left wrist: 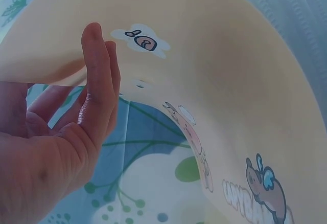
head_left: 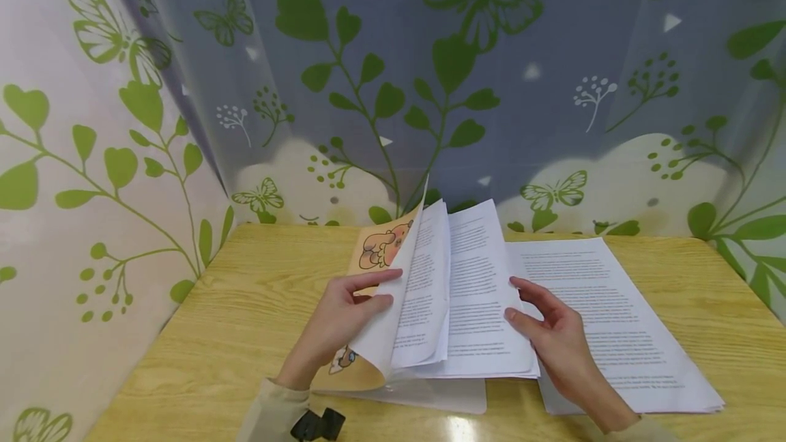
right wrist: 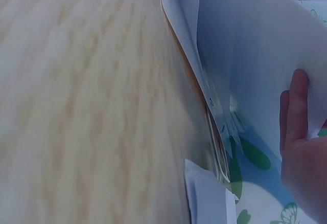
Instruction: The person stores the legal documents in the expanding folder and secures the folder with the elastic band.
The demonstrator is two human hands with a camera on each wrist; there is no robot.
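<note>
My left hand [head_left: 344, 312] holds an orange cartoon-printed cover [head_left: 374, 368], lifted and curled with its white inside showing. In the left wrist view the fingers of my left hand [left wrist: 71, 127] stand on both sides of the cover [left wrist: 214, 65]. Beside the cover, printed sheets [head_left: 475, 292] lie partly fanned. At their right edge my right hand [head_left: 561, 340] pinches the sheets between thumb and fingers. The right wrist view has fingers of my right hand [right wrist: 301, 132] lying straight along a raised sheet [right wrist: 255, 55]; its thumb is hidden there.
A second stack of printed sheets [head_left: 620, 333] lies to the right on the wooden table [head_left: 245, 312]. A clear plastic sheet [head_left: 448, 395] sticks out below the cover. Leaf-patterned curtains [head_left: 368, 33] hang behind the table and along its left side.
</note>
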